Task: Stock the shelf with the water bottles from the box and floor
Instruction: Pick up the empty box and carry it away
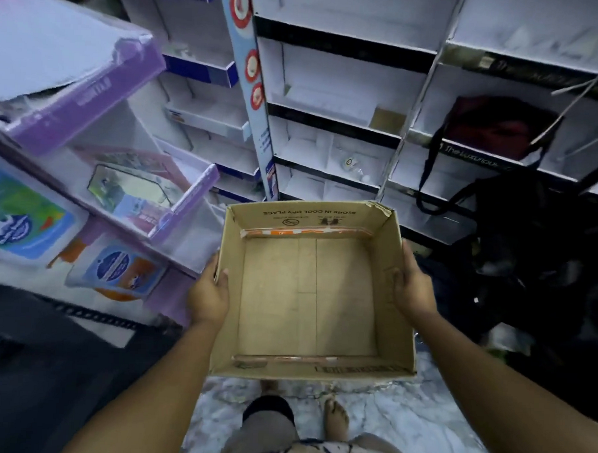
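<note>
White cardboard shelves [334, 101] fill the far wall, most of their compartments bare, with a dark bag [500, 127] tucked into one on the right and a purple display stand [91, 90] leaning in from the left over a pale marbled floor [402, 419]. Held out in front of the person is the box [310, 292], open at the top and, as far as its brown bottom shows, holding nothing at all. The left hand [208, 296] grips its left wall, thumb hooked over the rim and fingers round the outside; the right hand [413, 289] holds the right wall the same way, thumb inside. One small clear object that may be a water bottle [353, 165] lies in a lower compartment just beyond the box, though it is too small to be sure. No bottles show on the floor, where only bare feet and a dark heap of bags [528, 270] on the right are visible. Judging by the emptied box, the unloading part looks finished; whether any bottles from the floor remain cannot be told, and the box itself probably just needs setting aside.
</note>
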The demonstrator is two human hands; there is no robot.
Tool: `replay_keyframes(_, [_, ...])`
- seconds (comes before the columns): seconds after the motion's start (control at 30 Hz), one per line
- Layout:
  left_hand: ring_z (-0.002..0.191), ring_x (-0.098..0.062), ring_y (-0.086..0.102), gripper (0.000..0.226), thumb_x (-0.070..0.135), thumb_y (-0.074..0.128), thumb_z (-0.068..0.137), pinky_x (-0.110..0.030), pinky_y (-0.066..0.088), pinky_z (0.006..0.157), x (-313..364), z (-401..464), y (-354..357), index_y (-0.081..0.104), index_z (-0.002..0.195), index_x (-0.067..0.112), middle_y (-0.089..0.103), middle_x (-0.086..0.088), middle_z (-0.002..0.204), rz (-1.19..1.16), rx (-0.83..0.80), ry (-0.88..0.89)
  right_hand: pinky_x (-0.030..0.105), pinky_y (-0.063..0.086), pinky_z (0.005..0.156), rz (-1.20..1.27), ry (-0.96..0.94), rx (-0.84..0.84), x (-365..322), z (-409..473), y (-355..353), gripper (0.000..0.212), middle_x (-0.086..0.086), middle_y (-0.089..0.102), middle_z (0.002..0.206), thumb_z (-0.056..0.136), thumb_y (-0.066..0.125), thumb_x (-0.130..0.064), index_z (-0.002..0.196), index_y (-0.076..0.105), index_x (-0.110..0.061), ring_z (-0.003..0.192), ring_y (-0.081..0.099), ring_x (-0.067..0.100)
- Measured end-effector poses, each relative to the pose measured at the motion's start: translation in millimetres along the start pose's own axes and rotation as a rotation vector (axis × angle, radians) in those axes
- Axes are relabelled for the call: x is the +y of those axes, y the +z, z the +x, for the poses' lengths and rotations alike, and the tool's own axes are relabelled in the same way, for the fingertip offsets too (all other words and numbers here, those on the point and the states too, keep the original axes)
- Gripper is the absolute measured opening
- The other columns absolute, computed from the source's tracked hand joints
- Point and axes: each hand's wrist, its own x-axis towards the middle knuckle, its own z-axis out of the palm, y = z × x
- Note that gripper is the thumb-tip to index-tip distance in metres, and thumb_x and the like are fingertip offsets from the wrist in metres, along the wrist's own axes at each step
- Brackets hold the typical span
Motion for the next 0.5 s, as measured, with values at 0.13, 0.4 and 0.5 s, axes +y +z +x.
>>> replay_keyframes(0.13, [0.1,-0.038,0.064,0.043,0.014,0.052,0.097,-0.041,0.051,0.085,14,56,14,0.051,0.14,0.017,0.068,-0.018,0.114,0.0,-0.066,0.127,0.051,0.052,0.066,0.034,0.084,0.079,-6,19,11,0.063,0.025,0.068,0.094,0.099,0.044,-0.015,0.154,0.017,-0.032,0.074,0.062,0.041])
replay_keyframes(0.4, [0.083,-0.038,0.064,0.042,0.021,0.05,0.1,-0.033,0.044,0.065,42,144,38,0.049,0.141,0.017,0.069,-0.024,0.1,0.101,-0.22,0.224,0.053,0.052,0.062,0.053,0.23,0.195,-12,47,39,0.06,0.026,0.066,0.09,0.101,0.041,-0.018,0.154,0.017,-0.031,0.068,0.059,0.042])
replay_keyframes(0.5, [0.092,-0.037,0.066,0.042,0.025,0.05,0.099,-0.036,0.05,0.074,44,164,53,0.049,0.141,0.02,0.069,-0.019,0.11,0.105,-0.25,0.203,0.053,0.051,0.059,0.05,0.251,0.222,-6,58,47,0.059,0.026,0.065,0.085,0.101,0.042,-0.016,0.154,0.019,-0.027,0.065,0.058,0.042])
